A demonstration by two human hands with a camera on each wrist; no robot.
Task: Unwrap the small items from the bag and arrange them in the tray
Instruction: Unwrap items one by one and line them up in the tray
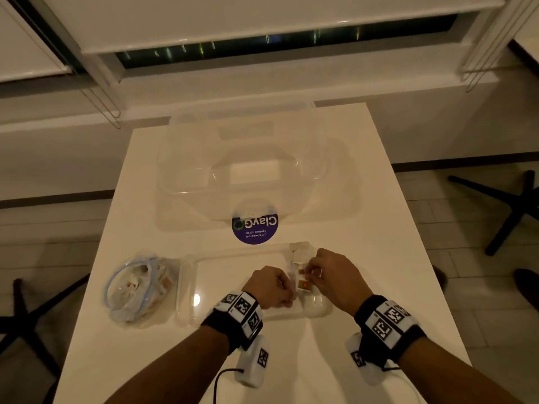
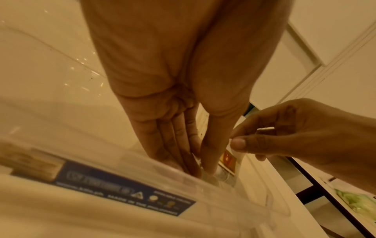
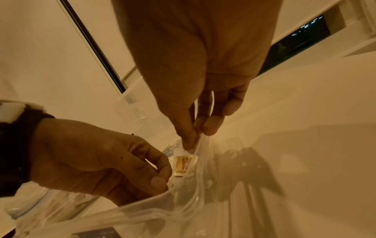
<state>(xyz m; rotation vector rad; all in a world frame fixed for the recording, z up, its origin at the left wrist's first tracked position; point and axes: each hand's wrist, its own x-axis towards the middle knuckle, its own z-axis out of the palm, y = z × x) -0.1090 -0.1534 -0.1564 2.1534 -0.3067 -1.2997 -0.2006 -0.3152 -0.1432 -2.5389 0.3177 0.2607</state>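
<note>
Both hands, L (image 1: 272,285) & R (image 1: 332,275), fingers pinching clear wrapper (image 3: 200,145) over tray (image 1: 186,287).

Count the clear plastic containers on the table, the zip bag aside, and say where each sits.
2. A big clear tub stands at the far middle of the table, a purple sticker at its near edge. A shallow clear tray lies nearer, under both hands, right of the zip bag.

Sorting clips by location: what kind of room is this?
Probably an office or meeting room: a plain white table, a window with roller blinds, dark outside, and black star-shaped chair bases on the floor.
</note>
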